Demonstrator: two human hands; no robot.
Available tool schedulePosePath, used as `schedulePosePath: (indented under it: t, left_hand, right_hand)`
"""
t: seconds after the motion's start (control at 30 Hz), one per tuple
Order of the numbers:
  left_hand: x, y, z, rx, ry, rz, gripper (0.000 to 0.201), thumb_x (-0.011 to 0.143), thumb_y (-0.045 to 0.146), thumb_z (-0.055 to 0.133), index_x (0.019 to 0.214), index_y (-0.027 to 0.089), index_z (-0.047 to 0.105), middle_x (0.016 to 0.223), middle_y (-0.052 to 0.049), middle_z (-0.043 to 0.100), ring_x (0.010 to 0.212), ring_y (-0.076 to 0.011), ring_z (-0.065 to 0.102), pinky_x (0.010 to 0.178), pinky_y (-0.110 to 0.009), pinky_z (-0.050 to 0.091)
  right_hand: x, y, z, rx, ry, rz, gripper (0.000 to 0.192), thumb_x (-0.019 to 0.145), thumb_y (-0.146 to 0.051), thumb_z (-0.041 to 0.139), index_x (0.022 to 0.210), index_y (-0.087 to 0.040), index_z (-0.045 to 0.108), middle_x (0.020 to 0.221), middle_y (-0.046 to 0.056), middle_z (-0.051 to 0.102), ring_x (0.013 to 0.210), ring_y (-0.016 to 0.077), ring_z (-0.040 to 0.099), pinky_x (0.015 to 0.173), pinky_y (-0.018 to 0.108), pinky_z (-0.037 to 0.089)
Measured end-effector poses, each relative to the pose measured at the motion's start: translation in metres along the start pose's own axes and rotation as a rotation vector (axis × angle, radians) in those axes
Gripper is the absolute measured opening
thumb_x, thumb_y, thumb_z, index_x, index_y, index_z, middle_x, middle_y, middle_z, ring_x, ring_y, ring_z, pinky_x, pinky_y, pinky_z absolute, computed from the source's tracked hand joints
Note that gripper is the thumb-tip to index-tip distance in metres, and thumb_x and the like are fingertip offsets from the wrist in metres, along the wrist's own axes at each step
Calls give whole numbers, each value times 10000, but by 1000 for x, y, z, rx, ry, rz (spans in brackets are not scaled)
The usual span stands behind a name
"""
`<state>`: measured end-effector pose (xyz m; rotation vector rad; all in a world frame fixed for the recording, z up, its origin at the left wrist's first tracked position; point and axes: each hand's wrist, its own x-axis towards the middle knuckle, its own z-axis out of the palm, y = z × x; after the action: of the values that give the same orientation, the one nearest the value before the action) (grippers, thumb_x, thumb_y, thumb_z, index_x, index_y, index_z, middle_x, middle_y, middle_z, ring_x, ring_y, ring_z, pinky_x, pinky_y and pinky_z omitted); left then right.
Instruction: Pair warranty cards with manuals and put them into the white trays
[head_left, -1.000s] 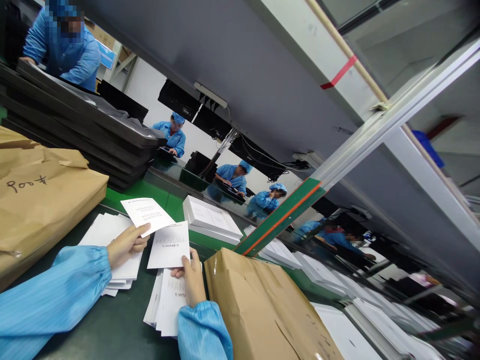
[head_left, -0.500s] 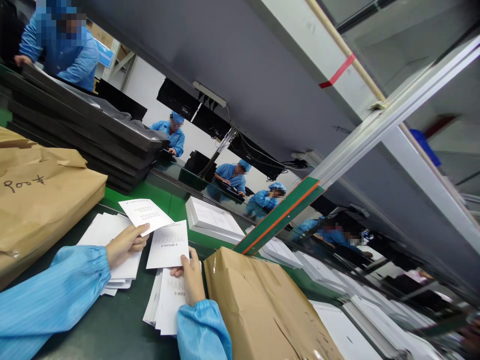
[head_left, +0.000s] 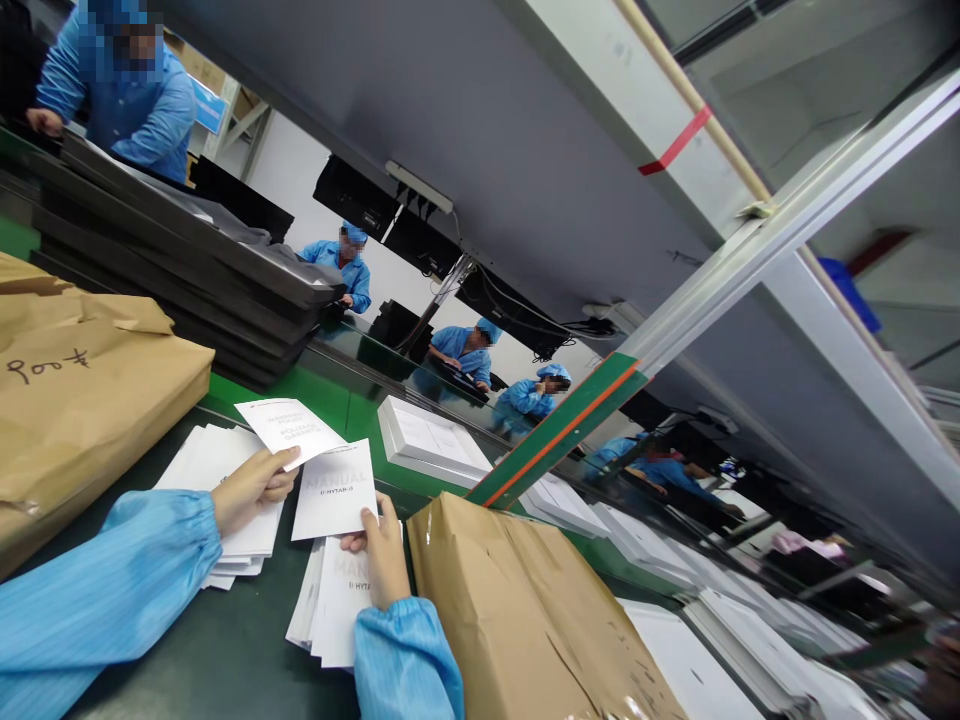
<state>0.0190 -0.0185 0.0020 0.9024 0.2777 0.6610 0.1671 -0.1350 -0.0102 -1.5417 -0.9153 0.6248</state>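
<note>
My left hand (head_left: pixel 251 487) pinches a white warranty card (head_left: pixel 289 430) by its near corner, lifted above a loose pile of the same cards (head_left: pixel 217 490). My right hand (head_left: pixel 384 555) holds a white manual booklet (head_left: pixel 336 490) by its lower edge, its cover printed "MANUAL". Under that hand lies a stack of manual booklets (head_left: pixel 330 605) on the dark green table (head_left: pixel 225 650). The card overlaps the booklet's upper left corner. Both arms wear light blue sleeves.
A brown paper parcel (head_left: pixel 75 390) lies at the left and another brown parcel (head_left: pixel 517 620) at the right. Black trays (head_left: pixel 172 270) are stacked behind. White boxes (head_left: pixel 431 445) ride the conveyor, where several people in blue work.
Both hands hold nearly still with their papers. The white box on the conveyor has shifted slightly to the right.
</note>
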Motion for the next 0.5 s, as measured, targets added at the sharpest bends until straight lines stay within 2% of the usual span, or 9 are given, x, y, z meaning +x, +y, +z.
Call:
schedulePosePath:
  t: [0.23,0.5]
  left_hand:
    - [0,-2,-1,25,-11,7,223,715,346,463,778,135,425,433,104,188,373,-14,100,368,-170,49]
    - [1,-3,-3,40,-16,4,217,712,354,461,706,145,406,421,103,185,362,-17,105,368,-173,52]
  right_hand:
    - [-1,-3,1,-11,7,4,254,729,-307,389,937,-161,396,406,-52,474,410,109,508,413,173,356]
    - [-1,-2,1,-52,-1,-22,233,740,-271,351,932,-147,396,412,-31,506,400,101,496,412,169,349]
